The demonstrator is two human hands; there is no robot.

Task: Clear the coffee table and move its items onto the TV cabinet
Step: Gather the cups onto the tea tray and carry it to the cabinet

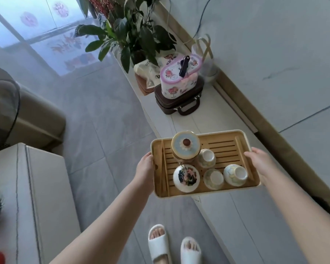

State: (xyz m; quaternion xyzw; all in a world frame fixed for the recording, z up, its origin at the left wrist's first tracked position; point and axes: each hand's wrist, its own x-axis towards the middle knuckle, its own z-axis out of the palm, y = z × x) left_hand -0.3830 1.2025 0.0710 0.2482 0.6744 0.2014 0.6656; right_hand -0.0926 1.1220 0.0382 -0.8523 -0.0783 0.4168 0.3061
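Observation:
I hold a bamboo tea tray (pixel 225 134) level in the air, over the front edge of the low white TV cabinet (pixel 208 111). My left hand (pixel 145 165) grips its left rim and my right hand (pixel 259 161) grips its right rim. On the tray stand a lidded jar with a blue flower lid (pixel 186 146), a round white teapot with dark flowers (pixel 186 178) and three small cups (pixel 235 175). Wooden tongs (pixel 164 168) lie along the tray's left side. The grey coffee table (pixel 36 197) is at the lower left.
On the cabinet ahead a floral white tin (pixel 179 80) sits on a dark brown case (pixel 179 100), with a bag (pixel 149 71) and a leafy plant (pixel 130 35) behind. A fan (pixel 0 111) stands at the left. My slippered feet (pixel 174 244) are on the grey tiled floor.

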